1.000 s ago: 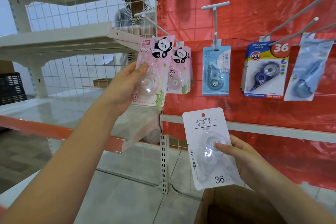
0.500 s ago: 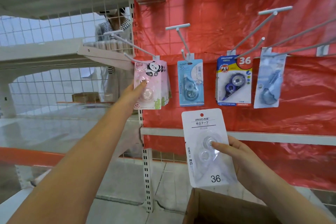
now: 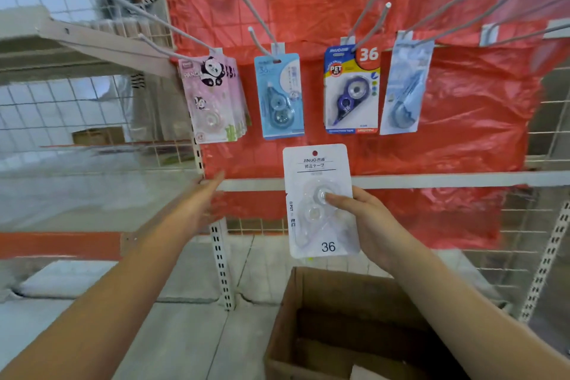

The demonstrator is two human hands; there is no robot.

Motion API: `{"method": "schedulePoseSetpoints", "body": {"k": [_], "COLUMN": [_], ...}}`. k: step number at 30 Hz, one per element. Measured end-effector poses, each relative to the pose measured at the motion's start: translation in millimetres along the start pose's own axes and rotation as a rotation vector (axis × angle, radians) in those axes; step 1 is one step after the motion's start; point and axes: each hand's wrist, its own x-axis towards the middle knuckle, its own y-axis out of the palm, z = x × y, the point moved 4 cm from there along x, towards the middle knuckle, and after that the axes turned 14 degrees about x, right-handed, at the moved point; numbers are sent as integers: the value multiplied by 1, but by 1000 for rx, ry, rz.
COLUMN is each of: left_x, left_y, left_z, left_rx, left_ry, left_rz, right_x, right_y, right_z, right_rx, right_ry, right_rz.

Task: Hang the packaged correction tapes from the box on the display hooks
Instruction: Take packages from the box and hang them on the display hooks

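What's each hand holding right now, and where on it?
The right hand holds the white pack by its right edge, thumb pressed on the clear blister. The left hand holds nothing; it is blurred, fingers extended.

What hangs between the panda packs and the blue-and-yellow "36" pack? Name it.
In the head view, one light-blue correction tape pack hangs on its own hook between the panda packs and the blue-and-yellow "36" pack.
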Motion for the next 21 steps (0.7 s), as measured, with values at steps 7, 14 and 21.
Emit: {"method": "schedulePoseSetpoints", "body": {"k": [7,14,21], "left_x": [-52,-62,-40], "left_y": [73,107,131], "left_z": [-6,-11,14], "left_rx": [-69,-73,6], "left_ry": [123,277,293], "left_rz": [312,443,421], "right_x": [9,14,29], "right_y": [-3,-14,-44], "right_z": [-12,-26,-50], "right_rx": [-7,-4,-125], "right_ry": [13,-5,12], "right_rz": [-25,-13,-42]}}
